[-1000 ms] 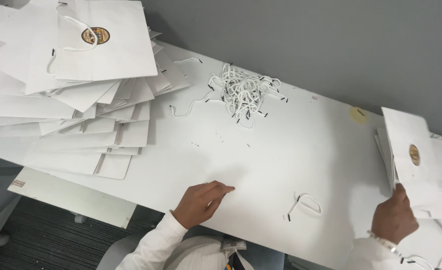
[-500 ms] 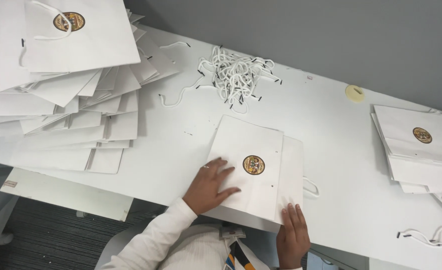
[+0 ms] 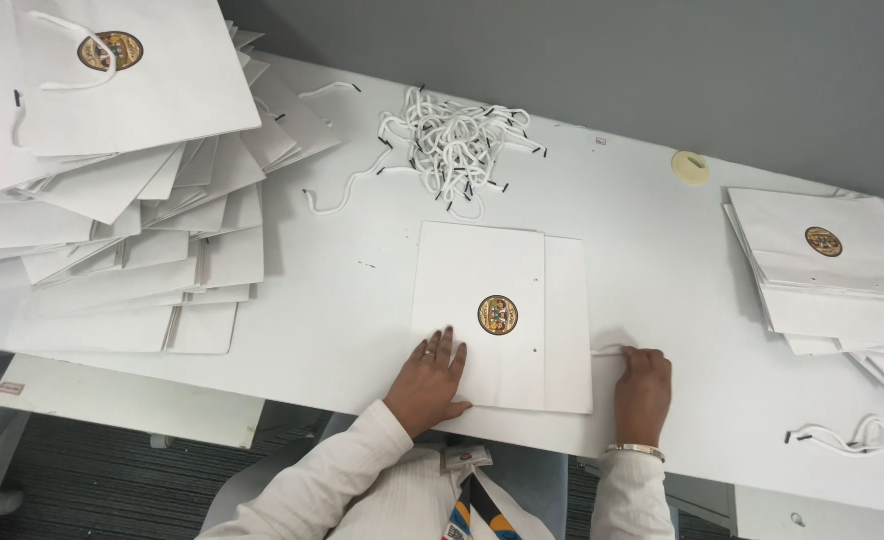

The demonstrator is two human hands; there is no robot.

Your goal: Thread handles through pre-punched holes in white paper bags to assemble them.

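The left hand [image 3: 430, 380], fingers spread, presses the flat white paper bag [image 3: 502, 310] near the table's [image 3: 652, 230] front edge. The right hand [image 3: 644, 385] seems to pinch a white cord handle [image 3: 610, 350] beside it. The bag looks light, thin and easily creased; best held by its edges.

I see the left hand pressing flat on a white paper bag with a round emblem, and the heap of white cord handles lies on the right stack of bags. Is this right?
Not quite. In the head view the heap of white cord handles lies on the bare white table, behind the white paper bag with a round emblem, not on the right stack of bags. The left hand does press flat on that bag.

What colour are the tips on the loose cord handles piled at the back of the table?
Black tips on white cord handles, clearest in the head view.
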